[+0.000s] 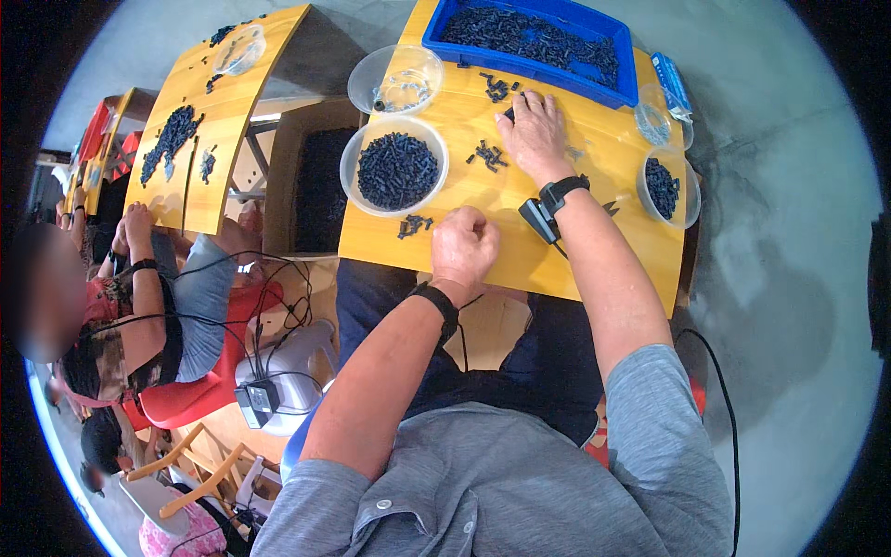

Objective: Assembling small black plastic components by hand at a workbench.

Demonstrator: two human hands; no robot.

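My left hand (464, 246) is closed in a fist over the near part of the yellow table (371, 239); whatever its fingers hold is hidden. Beside it lies a small heap of short black tube-like pieces (415, 226). Farther right, my right hand (536, 135) rests palm down with fingers stretched out, touching a few black pieces (510, 113) at its thumb side. Two more small heaps lie nearby, one heap (487, 156) left of that hand and another heap (498, 88) beyond it. A clear round tub (349, 178) on the left is full of such pieces.
At the far edge stands a blue tray (534, 91) of black pieces. A clear tub (362, 79) is at the left edge; another tub (691, 197) with black pieces sits on the right. Left of my table are a cardboard box (278, 200), cables and a person at another table (218, 121).
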